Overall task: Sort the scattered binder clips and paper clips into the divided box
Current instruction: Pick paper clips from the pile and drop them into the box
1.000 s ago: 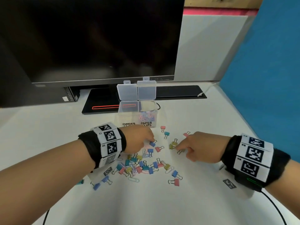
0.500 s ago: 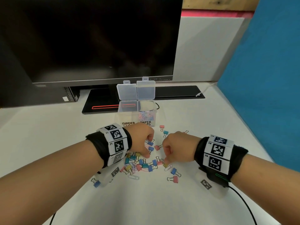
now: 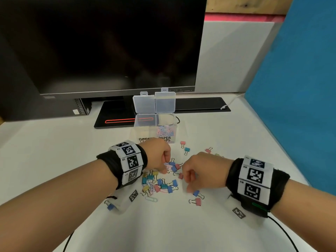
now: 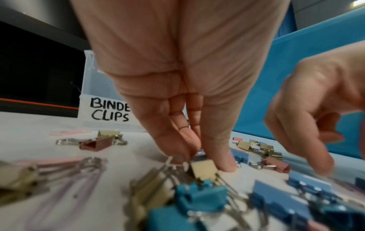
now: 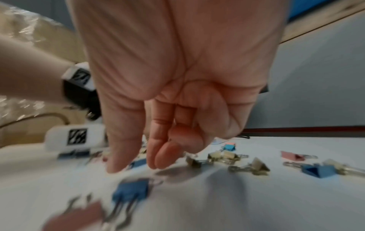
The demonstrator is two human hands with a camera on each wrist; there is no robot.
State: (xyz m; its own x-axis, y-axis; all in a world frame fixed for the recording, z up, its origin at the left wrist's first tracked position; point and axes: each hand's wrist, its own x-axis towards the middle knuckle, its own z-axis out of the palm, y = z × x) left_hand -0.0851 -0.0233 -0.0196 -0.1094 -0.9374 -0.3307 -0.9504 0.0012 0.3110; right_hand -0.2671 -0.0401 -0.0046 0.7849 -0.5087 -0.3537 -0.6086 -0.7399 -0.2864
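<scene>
The clear divided box (image 3: 143, 132), labelled BINDER CLIPS (image 4: 107, 111) and PAPER CLIPS, stands open behind the pile. Its right compartment holds pastel paper clips (image 3: 166, 131). Coloured binder clips (image 3: 164, 185) and a few paper clips (image 3: 151, 199) lie scattered on the white table. My left hand (image 3: 165, 170) (image 4: 199, 157) is down at the pile's far edge. Its thumb and fingertips pinch a small clip beside a yellow binder clip (image 4: 204, 169); which kind of clip is hidden. My right hand (image 3: 189, 186) (image 5: 136, 167) hangs over a blue binder clip (image 5: 131, 191), thumb and fingers apart and holding nothing.
A large dark monitor (image 3: 109, 42) and its black base (image 3: 116, 118) stand right behind the box. A blue partition (image 3: 300, 88) walls off the right side. The box lids (image 3: 154, 104) stand open. Stray binder clips (image 3: 186, 150) lie right of the box.
My right hand has come left from the yellow clip into the pile, thumb now reaching down by a blue binder clip. The left hand has stayed at the pile's far edge.
</scene>
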